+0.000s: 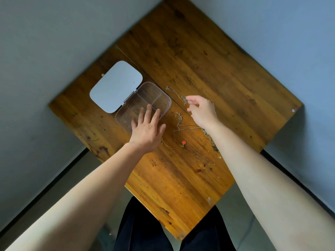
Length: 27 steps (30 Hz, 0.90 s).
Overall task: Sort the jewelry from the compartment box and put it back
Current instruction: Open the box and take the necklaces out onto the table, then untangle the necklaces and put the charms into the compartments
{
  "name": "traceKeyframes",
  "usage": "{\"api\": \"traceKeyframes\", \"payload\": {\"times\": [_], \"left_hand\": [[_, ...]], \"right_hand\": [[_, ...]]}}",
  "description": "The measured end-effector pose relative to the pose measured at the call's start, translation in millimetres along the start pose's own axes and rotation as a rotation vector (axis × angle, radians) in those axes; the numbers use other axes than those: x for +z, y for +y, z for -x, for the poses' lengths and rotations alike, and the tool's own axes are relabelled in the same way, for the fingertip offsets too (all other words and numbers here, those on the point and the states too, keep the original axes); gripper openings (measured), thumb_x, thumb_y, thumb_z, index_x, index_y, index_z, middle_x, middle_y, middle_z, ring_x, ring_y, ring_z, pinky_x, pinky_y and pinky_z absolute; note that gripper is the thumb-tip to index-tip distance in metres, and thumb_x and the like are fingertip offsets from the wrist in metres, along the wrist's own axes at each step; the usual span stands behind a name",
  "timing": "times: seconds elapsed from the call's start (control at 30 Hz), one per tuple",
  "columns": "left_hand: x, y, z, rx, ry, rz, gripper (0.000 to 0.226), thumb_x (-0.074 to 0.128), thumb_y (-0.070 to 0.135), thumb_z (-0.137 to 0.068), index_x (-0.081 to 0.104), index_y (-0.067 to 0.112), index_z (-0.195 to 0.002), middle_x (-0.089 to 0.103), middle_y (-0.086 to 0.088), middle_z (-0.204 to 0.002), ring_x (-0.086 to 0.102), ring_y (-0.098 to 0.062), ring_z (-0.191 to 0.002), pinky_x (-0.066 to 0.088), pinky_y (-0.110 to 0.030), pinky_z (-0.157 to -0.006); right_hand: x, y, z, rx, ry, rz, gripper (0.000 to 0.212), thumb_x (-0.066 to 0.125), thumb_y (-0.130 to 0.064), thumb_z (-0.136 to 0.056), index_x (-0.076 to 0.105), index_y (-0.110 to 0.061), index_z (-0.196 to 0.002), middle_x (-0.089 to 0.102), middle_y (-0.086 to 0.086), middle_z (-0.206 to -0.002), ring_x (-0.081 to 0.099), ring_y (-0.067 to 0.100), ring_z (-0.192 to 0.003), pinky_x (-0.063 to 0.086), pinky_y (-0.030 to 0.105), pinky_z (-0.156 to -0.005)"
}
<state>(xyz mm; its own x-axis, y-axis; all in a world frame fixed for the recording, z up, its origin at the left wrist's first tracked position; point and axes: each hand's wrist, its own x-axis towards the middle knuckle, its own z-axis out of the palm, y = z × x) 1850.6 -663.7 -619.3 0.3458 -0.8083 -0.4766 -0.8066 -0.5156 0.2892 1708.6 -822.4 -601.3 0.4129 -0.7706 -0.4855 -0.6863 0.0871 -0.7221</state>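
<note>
Steadying the compartment box (145,104) while I reach for a chain beside it.

My left hand (147,132) lies flat with fingers spread, gripping nothing, across the near end of the box, I think to keep the light clear plastic from sliding. Its grey lid (116,86) is swung back on the far-left side of the box, so the compartments stay open to me; they look empty. The jewelry is all out on the wooden table (208,57), to the right of the box: a thin silver chain (176,93) just past its far corner, another silver necklace (179,122) nearer me, a red pendant (183,142) near its closest corner. My right hand (203,111) hovers over the far chain, fingers loosely curled and apart, pinching nothing yet.
</note>
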Motion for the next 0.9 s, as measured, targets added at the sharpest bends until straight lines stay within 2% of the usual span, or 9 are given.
{"api": "traceKeyframes", "payload": {"times": [0.13, 0.23, 0.33, 0.47, 0.57, 0.7, 0.9], "left_hand": [[-8.3, -23.9, 17.1, 0.041, 0.098, -0.06, 0.061, 0.025, 0.051, -0.104, 0.021, 0.021, -0.157, 0.014, -0.012, -0.166, 0.006, -0.033, -0.153, 0.008, -0.056, -0.12], [-7.9, -43.3, 31.7, 0.02, 0.155, -0.066, 0.06, 0.031, 0.048, -0.104, 0.027, 0.016, -0.155, 0.018, -0.016, -0.165, 0.008, -0.036, -0.153, 0.012, -0.055, -0.12], [-0.8, -48.8, 47.6, 0.027, 0.222, -0.057, 0.057, 0.036, 0.042, -0.103, 0.034, 0.011, -0.15, 0.026, -0.021, -0.161, 0.015, -0.04, -0.151, 0.019, -0.059, -0.119], [22.9, -33.2, 68.0, 0.049, 0.271, -0.016, 0.054, 0.037, 0.037, -0.102, 0.035, 0.009, -0.148, 0.022, -0.024, -0.161, 0.018, -0.042, -0.15, 0.019, -0.059, -0.118], [47.7, -18.8, 82.4, 0.108, 0.265, -0.013, 0.054, 0.044, 0.031, -0.099, 0.037, 0.007, -0.147, 0.02, -0.026, -0.161, 0.019, -0.043, -0.149, 0.022, -0.061, -0.116], [74.8, 2.8, 92.3, 0.128, 0.198, 0.023, 0.056, 0.055, 0.026, -0.096, 0.039, 0.006, -0.146, 0.021, -0.026, -0.16, 0.02, -0.044, -0.148, 0.031, -0.063, -0.11], [79.6, 32.5, 69.7, 0.182, 0.204, 0.031, 0.057, 0.055, 0.027, -0.096, 0.037, 0.007, -0.146, 0.024, -0.025, -0.159, 0.025, -0.043, -0.145, 0.03, -0.06, -0.11]], "right_hand": [[14.2, -4.8, 3.2, 0.006, -0.043, -0.038, 0.034, 0.047, -0.011, -0.101, 0.063, -0.024, -0.127, 0.066, -0.004, -0.123, 0.066, 0.003, -0.094, 0.056, 0.038, -0.093], [29.1, -0.3, 14.1, 0.021, -0.066, -0.028, 0.032, 0.047, -0.014, -0.1, 0.064, -0.027, -0.124, 0.066, -0.009, -0.116, 0.066, 0.007, -0.1, 0.055, 0.033, -0.091], [44.4, 15.5, 37.8, 0.023, -0.047, 0.022, 0.029, 0.051, -0.016, -0.1, 0.065, -0.03, -0.121, 0.065, -0.014, -0.114, 0.062, 0.007, -0.105, 0.048, 0.022, -0.085], [59.5, 49.4, 78.1, 0.025, 0.068, 0.152, 0.027, 0.055, -0.017, -0.099, 0.066, -0.032, -0.118, 0.058, -0.013, -0.108, 0.058, 0.007, -0.095, 0.048, 0.023, -0.08], [63.4, 76.8, 105.6, 0.062, 0.133, 0.201, 0.024, 0.056, -0.02, -0.098, 0.065, -0.032, -0.117, 0.055, -0.009, -0.108, 0.057, 0.007, -0.086, 0.041, 0.014, -0.066], [54.2, 107.7, 131.2, 0.143, 0.226, 0.233, 0.022, 0.059, -0.027, -0.097, 0.063, -0.033, -0.118, 0.055, -0.008, -0.111, 0.057, 0.006, -0.081, 0.045, 0.019, -0.067], [30.0, 127.3, 130.7, 0.149, 0.366, 0.226, 0.033, 0.065, -0.03, -0.093, 0.058, -0.026, -0.125, 0.054, 0.002, -0.119, 0.064, 0.018, -0.085, 0.047, 0.028, -0.073]]}}
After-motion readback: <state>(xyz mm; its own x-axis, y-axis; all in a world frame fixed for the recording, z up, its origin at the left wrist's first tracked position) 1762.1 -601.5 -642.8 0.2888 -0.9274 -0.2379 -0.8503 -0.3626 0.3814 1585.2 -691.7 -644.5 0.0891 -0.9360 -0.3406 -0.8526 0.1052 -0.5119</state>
